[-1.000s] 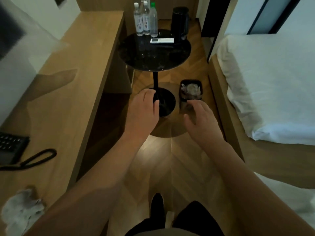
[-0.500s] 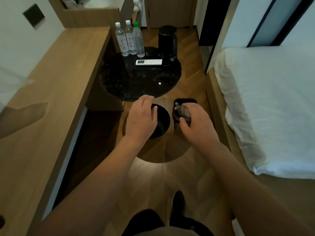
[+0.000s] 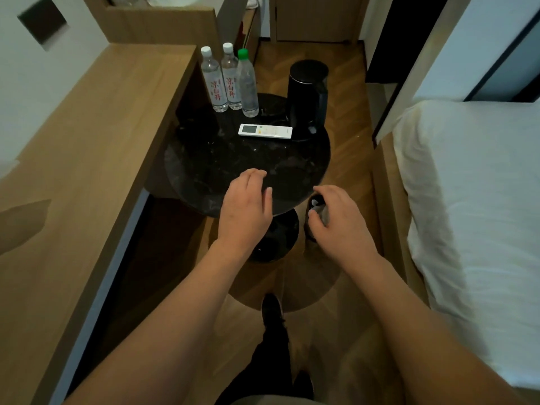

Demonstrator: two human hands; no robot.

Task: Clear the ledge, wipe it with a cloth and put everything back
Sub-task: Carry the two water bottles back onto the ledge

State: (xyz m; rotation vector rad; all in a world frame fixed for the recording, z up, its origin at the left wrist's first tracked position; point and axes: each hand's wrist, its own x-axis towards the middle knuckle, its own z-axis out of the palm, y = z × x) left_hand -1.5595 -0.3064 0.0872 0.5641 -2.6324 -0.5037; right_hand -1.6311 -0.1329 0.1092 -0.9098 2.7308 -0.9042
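Observation:
A long wooden ledge (image 3: 96,159) runs along the left wall, its visible top bare. Beside it a round black side table (image 3: 222,159) carries three water bottles (image 3: 229,80), a white remote (image 3: 265,131) and a black kettle (image 3: 308,96). My left hand (image 3: 247,209) hovers over the table's near edge, fingers loosely curled, holding nothing. My right hand (image 3: 340,220) floats to its right above a small black bin (image 3: 317,206) on the floor, fingers relaxed and empty.
A bed with white sheets (image 3: 473,217) fills the right side, leaving a narrow wooden floor aisle (image 3: 344,118). The table's black round base (image 3: 274,238) stands on the floor below. My dark shoes (image 3: 273,311) show at the bottom.
I have walked closer to the black table. The phone and crumpled cloth on the ledge have dropped out of view. Both hands stay empty and now reach over the table's near edge.

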